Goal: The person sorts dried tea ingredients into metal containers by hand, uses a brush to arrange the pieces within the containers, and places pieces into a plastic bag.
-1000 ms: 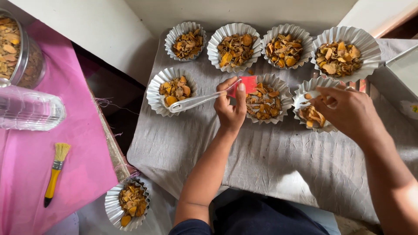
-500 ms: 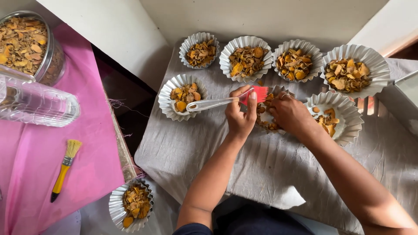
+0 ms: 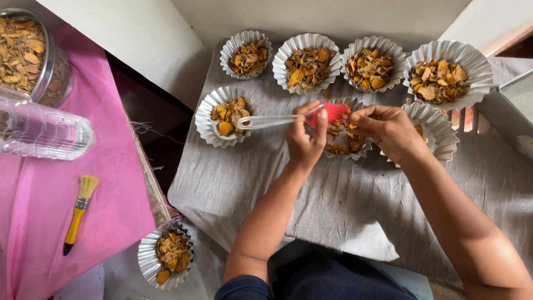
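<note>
The left hand (image 3: 304,143) is closed around a brush with red bristles (image 3: 331,113) and a clear handle. It holds the brush over one foil cup (image 3: 345,133) in the middle of the grey worktop (image 3: 344,205). The right hand (image 3: 388,132) pinches a small yellow chip right at the red bristles, over the same cup.

There are eight foil cups in all. Four sit in a back row, three sit in the row by the hands, and one more cup (image 3: 165,255) sits apart at the bottom left. All hold dry orange and brown chips.

On the pink cloth (image 3: 44,222) lies one yellow brush (image 3: 78,214). One clear bottle (image 3: 41,133) and one jar of chips (image 3: 30,53) are there too.
</note>
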